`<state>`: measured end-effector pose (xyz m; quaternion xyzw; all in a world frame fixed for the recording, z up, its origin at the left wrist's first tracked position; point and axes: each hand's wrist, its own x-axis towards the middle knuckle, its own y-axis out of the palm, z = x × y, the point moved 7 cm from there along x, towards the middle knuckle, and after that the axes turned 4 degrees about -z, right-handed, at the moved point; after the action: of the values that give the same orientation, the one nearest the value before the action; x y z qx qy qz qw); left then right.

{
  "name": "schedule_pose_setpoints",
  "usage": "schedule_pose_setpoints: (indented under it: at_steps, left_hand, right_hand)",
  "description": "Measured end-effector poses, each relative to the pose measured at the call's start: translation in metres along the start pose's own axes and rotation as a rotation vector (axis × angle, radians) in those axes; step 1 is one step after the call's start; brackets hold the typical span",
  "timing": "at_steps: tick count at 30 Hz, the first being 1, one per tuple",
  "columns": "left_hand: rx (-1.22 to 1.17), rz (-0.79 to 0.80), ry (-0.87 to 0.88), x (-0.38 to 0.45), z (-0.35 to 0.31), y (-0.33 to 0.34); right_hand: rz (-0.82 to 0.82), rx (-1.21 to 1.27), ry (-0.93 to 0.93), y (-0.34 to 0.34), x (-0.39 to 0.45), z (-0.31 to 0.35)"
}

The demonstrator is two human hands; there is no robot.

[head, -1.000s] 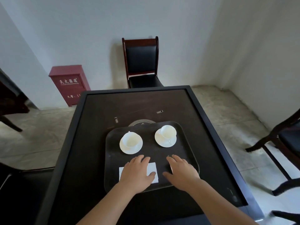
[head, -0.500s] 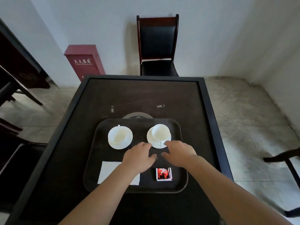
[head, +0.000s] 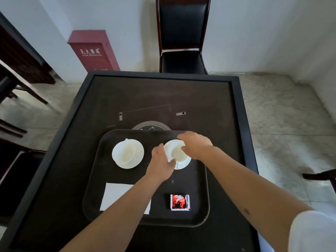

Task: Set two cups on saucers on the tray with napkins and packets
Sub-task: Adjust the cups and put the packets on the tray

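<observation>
A dark tray (head: pixel 198 213) lies on the black table (head: pixel 163 99). On its far left a white cup (head: pixel 128 151) stands on a white saucer (head: pixel 118 160). On the far right is a second white cup (head: pixel 175 151) on its saucer (head: pixel 182 164). My left hand (head: pixel 161 164) touches that cup's left side and my right hand (head: pixel 195 146) grips its right rim. A white napkin (head: pixel 113 194) lies at the tray's near left, partly under my left forearm. A red and white packet (head: pixel 179 202) lies at the near right.
A round metal disc (head: pixel 151 126) is set in the table just beyond the tray. A black chair (head: pixel 181 33) stands at the far side, a red box (head: pixel 92 50) on the floor to its left. More chairs stand at both edges of view.
Both hands left the napkin and packet at the tray's near edge and reached forward to the right cup. The packet is now uncovered.
</observation>
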<state>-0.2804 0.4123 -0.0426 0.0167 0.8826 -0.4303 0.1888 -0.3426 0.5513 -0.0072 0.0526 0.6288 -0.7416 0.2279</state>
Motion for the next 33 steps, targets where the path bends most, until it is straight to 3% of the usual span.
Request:
schedule_pose_setpoints:
  at_steps: [4, 9, 13, 19, 23, 29, 33]
  left_hand:
    - [-0.209, 0.144, -0.248, 0.011, 0.017, 0.026]
    - [-0.632, 0.270, -0.489, 0.009, 0.020, 0.047]
    - [-0.535, 0.170, -0.385, 0.017, 0.019, 0.036]
    - [-0.310, 0.024, -0.262, 0.032, 0.023, 0.007]
    - [-0.390, 0.062, -0.325, 0.030, 0.025, 0.006]
    - [-0.347, 0.047, -0.140, 0.027, 0.013, 0.010]
    - [-0.361, -0.006, -0.190, 0.025, 0.017, 0.011]
  right_hand:
    - [0.085, -0.038, -0.080, 0.018, 0.014, 0.005]
    - [0.105, -0.002, -0.046, 0.033, 0.018, 0.000]
    - [0.044, 0.104, 0.071, 0.035, 0.014, -0.012]
    - [-0.063, 0.504, 0.255, 0.046, -0.007, -0.023]
    - [-0.030, 0.517, 0.272, 0.055, -0.023, -0.016]
    - [-0.125, 0.502, 0.361, 0.067, -0.047, -0.014]
    - [-0.155, 0.485, 0.394, 0.069, -0.054, -0.015]
